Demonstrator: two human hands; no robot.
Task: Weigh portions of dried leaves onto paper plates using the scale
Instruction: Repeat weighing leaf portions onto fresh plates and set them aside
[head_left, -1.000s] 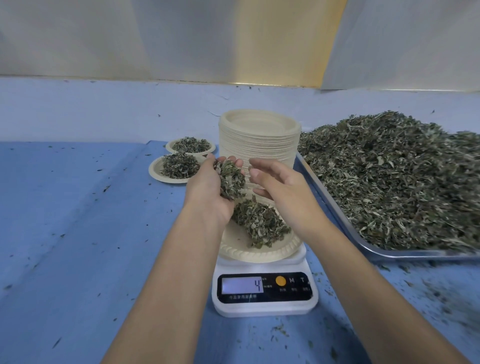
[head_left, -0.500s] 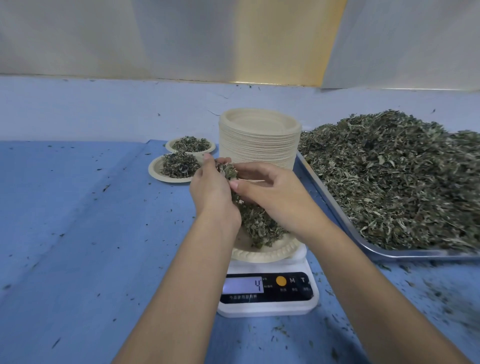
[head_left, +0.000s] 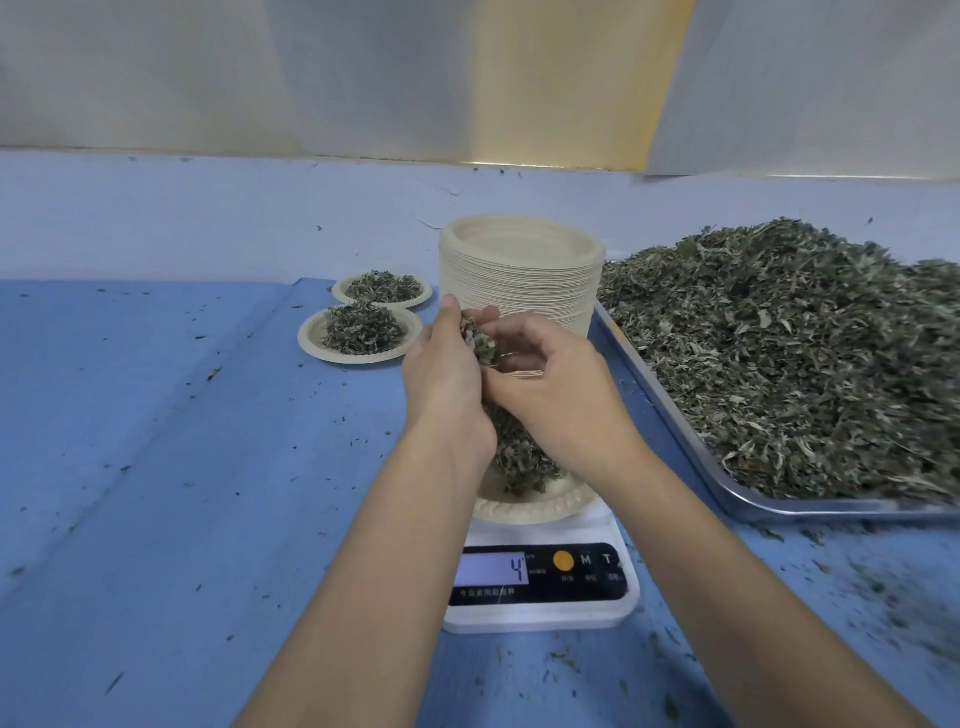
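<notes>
Directly above the plate (head_left: 519, 512) on the scale (head_left: 540, 618), the left hand (head_left: 447, 379) curled round a clump of leaves (head_left: 480, 345) while the right hand (head_left: 563, 400) pinched at it, both equally near the plate below.

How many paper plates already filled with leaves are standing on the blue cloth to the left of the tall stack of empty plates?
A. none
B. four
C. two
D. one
C: two filled plates lie left of the stack, a nearer plate and a farther plate behind it; the third plate sits on the scale, not on the cloth.
</notes>
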